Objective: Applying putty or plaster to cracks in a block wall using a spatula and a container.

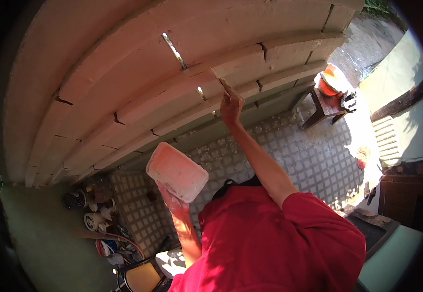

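Observation:
My right hand point(231, 107) grips a thin flat tool point(219, 78), apparently a putty knife, raised with its tip at a ledge on the pale, ribbed block wall point(133, 78). The wall has cracks and narrow slots with daylight showing through. My left hand point(172, 199) holds a rectangular plastic container point(175, 168) lower down, coated inside with pale, pinkish-looking paste. The fingers under it are partly hidden. I cannot make out whether the tool's tip touches the wall.
At right, a wooden stool point(324, 104) bears an orange basin point(329, 82), near a dark cabinet point(406, 194). Assorted items, including a coiled hose point(128, 242) and a fan-like object point(94, 221), line the lower left. A yellow-seated chair point(141, 277) stands below, on tiled floor point(270, 151).

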{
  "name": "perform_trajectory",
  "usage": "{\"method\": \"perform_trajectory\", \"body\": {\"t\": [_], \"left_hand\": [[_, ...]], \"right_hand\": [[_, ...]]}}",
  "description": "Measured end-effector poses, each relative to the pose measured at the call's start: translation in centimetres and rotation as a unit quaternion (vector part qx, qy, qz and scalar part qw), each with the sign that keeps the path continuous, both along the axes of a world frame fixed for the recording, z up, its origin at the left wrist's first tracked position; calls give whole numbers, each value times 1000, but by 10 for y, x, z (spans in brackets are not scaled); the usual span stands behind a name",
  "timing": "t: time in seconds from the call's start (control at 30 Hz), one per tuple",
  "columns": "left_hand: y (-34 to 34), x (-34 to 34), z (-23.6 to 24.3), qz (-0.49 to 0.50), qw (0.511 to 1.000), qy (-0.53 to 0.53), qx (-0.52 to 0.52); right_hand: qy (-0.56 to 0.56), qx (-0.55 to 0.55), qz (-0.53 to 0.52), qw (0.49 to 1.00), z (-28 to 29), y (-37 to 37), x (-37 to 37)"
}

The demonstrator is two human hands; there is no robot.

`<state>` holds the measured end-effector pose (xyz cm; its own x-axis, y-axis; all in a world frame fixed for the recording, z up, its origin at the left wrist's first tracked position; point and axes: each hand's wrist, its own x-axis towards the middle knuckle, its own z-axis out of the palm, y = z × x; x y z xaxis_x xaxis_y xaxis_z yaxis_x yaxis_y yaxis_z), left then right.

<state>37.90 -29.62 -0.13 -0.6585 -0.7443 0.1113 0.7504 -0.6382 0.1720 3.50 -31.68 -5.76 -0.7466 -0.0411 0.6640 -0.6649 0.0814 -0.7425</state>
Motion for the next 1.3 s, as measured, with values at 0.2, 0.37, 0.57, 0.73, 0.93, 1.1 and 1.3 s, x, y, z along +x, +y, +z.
{"method": "perform_trajectory", "body": {"t": [0.2, 0.37, 0.57, 0.73, 0.93, 1.1, 1.3], "left_hand": [[-1, -6, 20, 75, 935, -340, -72], [-3, 0, 14, 91, 926, -354, -91], [-7, 6, 15, 87, 931, -348, -65], [-12, 1, -3, 32, 991, -133, 8], [-8, -3, 12, 95, 923, -360, -99], [-8, -10, 23, 98, 902, -416, -57], [-6, -15, 15, 94, 909, -402, -53]], "right_hand": [[-57, -31, -140, 988, 50, 32, -64], [-75, 29, -75, 994, 36, -10, -12], [-54, -46, 5, 997, 35, 16, -4], [-76, -42, -110, 990, 59, 36, -77], [22, -43, -14, 999, 23, -3, -25], [-78, -64, -22, 995, 57, 30, -33], [-168, -4, -72, 983, 62, 9, -57]]}}
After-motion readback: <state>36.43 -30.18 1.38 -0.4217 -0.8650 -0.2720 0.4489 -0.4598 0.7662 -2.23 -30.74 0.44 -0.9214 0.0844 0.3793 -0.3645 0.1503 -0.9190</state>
